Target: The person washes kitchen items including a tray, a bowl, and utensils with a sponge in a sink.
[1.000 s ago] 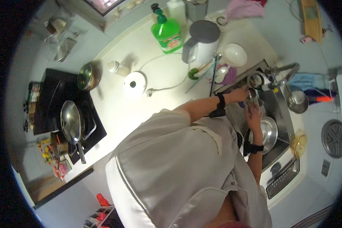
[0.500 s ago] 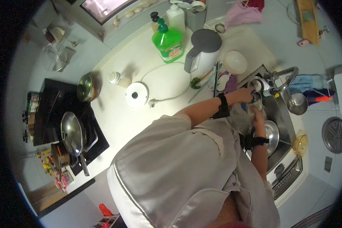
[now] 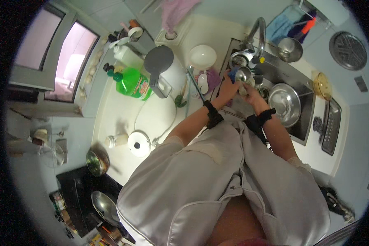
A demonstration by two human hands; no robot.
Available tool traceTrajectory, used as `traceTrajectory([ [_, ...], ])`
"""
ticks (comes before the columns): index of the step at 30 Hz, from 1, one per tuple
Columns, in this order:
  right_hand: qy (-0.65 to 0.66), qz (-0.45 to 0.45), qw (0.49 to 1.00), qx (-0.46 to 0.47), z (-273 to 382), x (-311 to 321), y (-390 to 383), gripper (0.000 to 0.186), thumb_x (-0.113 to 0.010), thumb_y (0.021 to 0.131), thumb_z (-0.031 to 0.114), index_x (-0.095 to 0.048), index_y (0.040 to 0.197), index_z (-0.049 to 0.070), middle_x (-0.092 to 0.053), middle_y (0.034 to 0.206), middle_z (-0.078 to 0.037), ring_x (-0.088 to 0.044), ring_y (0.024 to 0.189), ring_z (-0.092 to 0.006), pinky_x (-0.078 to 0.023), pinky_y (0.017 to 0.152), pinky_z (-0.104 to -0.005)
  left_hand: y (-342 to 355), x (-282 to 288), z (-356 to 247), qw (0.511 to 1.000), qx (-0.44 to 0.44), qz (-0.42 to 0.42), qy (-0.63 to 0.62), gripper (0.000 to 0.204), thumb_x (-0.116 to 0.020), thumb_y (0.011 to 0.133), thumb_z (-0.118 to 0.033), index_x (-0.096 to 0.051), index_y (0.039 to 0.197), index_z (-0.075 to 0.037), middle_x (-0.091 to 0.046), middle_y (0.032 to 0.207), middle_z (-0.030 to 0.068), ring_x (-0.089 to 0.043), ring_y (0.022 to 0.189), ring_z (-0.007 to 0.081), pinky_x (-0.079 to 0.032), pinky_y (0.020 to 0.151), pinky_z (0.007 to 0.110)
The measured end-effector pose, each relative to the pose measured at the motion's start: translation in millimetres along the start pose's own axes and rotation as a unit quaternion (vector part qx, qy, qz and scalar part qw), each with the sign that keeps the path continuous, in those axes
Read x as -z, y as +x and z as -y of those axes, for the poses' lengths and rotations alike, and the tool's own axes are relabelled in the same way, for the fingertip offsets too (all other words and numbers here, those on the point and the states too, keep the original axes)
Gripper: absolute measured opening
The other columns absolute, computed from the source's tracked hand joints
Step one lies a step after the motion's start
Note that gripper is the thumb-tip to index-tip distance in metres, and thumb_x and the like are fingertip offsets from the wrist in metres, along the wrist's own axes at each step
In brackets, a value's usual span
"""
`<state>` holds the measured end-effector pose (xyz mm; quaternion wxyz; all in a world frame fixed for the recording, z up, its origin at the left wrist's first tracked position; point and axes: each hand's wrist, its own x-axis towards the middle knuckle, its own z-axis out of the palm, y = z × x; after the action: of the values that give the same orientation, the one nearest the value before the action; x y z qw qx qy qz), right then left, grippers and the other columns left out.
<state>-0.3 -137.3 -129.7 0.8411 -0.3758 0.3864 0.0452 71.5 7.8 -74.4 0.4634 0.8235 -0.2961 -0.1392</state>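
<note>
While both hands grip the small shiny steel cup over the sink at one o'clock, left hand wrapped with something blue, right hand cradling beneath, steady turning under the curved tap should reach everywhere.

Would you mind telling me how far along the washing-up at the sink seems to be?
Done, apparently: a metal bowl sits apart behind the sink. In hand: the left hand and right hand hold a small steel cup with something blue under the tap. Probably left: a large steel bowl in the basin and a white bowl on the counter.
</note>
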Motion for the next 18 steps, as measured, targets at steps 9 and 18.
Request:
traceTrajectory([
  [9, -0.689, -0.207, 0.595, 0.358, 32, -8, -26, 0.06, -0.049, 0.078, 0.044, -0.036, 0.118, 0.003, -0.042, 0.114, -0.018, -0.044, 0.1, -0.0281, -0.045, 0.065, -0.0381, 50, 8, 31, 0.98, -0.017, 0.195, 0.019, 0.053, -0.055, 0.07, -0.029, -0.04, 0.102, 0.011, -0.055, 0.077, 0.0224, -0.056, 0.062, 0.0291, -0.045, 0.051, 0.033],
  [18, -0.49, -0.212, 0.819, 0.209, 14, -12, -3, 0.035, -0.057, 0.075, 0.03, -0.055, 0.067, -0.004, -0.053, 0.058, -0.017, -0.053, 0.051, -0.0286, -0.04, 0.046, -0.0375, 17, -6, 34, 0.99, 0.102, 0.083, -0.041, 0.075, -0.054, 0.069, -0.025, -0.015, 0.125, 0.006, -0.047, 0.106, 0.0258, -0.05, 0.093, 0.0316, -0.041, 0.073, 0.036],
])
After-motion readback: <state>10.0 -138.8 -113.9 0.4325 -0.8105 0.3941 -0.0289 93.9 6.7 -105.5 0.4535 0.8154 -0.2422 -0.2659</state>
